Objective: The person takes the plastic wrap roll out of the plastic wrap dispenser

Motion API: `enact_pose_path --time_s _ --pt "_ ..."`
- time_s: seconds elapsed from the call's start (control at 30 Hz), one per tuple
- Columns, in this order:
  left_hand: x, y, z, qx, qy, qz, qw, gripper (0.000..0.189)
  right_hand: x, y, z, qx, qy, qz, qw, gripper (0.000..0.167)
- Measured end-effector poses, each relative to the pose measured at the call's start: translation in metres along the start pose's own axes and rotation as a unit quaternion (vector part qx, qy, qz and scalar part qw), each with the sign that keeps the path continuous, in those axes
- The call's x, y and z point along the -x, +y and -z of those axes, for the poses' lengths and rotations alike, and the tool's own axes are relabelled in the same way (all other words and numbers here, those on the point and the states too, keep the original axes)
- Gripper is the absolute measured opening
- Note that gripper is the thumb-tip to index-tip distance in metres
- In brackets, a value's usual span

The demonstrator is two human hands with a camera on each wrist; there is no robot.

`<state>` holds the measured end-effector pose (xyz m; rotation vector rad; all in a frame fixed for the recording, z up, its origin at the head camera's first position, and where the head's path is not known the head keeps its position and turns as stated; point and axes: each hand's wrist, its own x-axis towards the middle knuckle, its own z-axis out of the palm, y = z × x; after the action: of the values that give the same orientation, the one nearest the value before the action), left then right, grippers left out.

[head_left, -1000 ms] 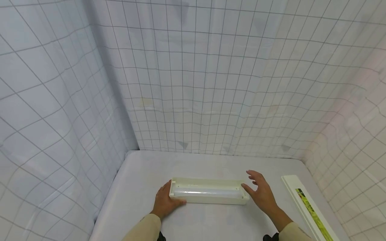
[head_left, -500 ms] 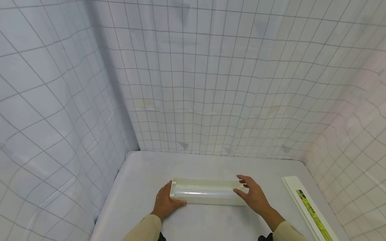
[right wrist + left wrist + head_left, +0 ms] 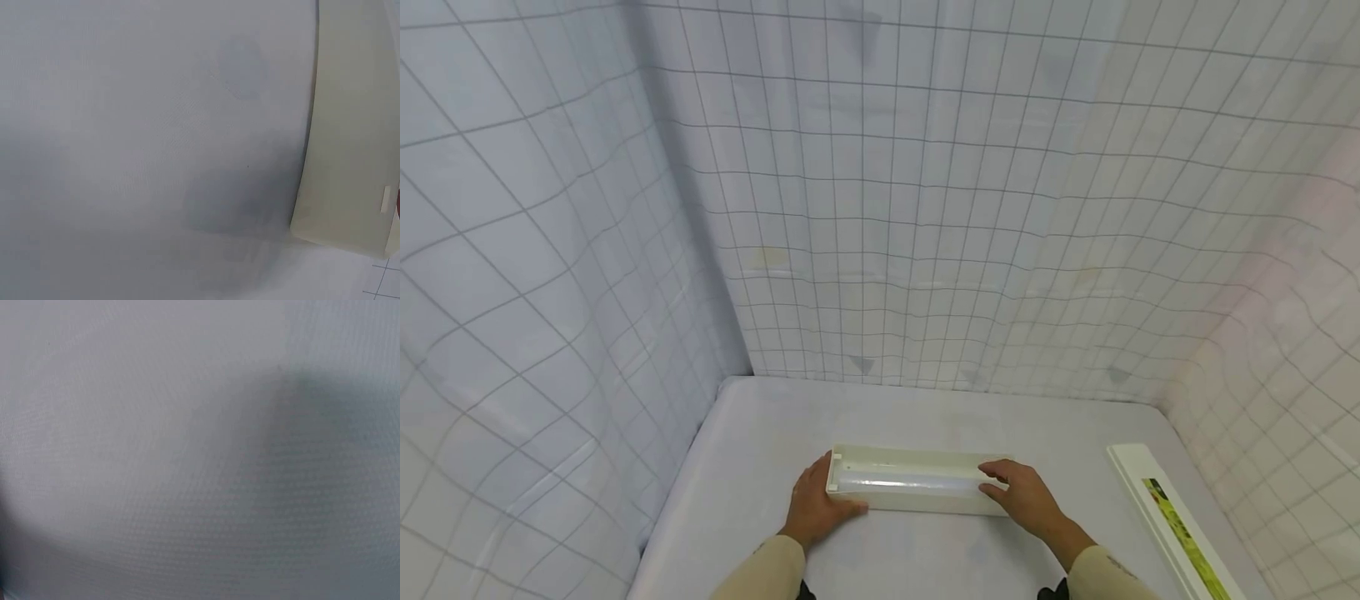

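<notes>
A long cream plastic cling film box (image 3: 925, 502) lies uncovered on the table in the head view. Inside it runs a shiny, clear roll of cling film (image 3: 887, 481). My left hand (image 3: 815, 504) grips the box's left end, thumb along the front and fingers round the end. Over the right end, my right hand (image 3: 1028, 500) has bent fingers and a thumb with a small gap between their tips, close to the roll; whether they touch the film is too small to tell. The right wrist view shows the box's plain wall (image 3: 350, 125), without the hand.
A long white lid (image 3: 1172, 521) with a yellow-green label lies slanted at the table's right side. White cloth (image 3: 782, 417) covers the table. Grid-patterned curtains (image 3: 887, 208) close in the back and both sides. Only blurred pale fabric (image 3: 125, 456) fills the left wrist view.
My right hand has moved left and a little down, from beside the box's right end to over it, its thumb and fingers drawing closer. The left hand stays on the box.
</notes>
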<state>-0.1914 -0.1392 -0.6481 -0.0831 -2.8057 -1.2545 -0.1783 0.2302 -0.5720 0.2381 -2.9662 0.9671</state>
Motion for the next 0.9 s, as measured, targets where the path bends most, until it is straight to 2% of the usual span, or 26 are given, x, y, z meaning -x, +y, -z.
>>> enact_pose_path --time_s 0.27,0.53,0.7,0.9 --pt "0.0 0.0 -0.001 -0.006 0.011 -0.009 0.9999 0.116 -0.005 0.008 0.0 0.018 -0.033 -0.019 0.9991 0.033" --pt "0.001 -0.002 -0.003 -0.003 0.005 0.002 1.0 0.117 -0.016 0.012 0.0 0.08 -0.058 0.021 0.9949 0.043" --pt "0.001 -0.004 -0.004 -0.003 -0.001 0.006 1.0 0.117 -0.021 0.013 0.0 0.073 -0.083 0.024 0.9936 0.045" --pt "0.0 -0.004 -0.003 -0.011 -0.004 -0.001 0.9999 0.117 -0.024 0.016 -0.003 0.065 -0.1 0.046 0.9918 0.046"
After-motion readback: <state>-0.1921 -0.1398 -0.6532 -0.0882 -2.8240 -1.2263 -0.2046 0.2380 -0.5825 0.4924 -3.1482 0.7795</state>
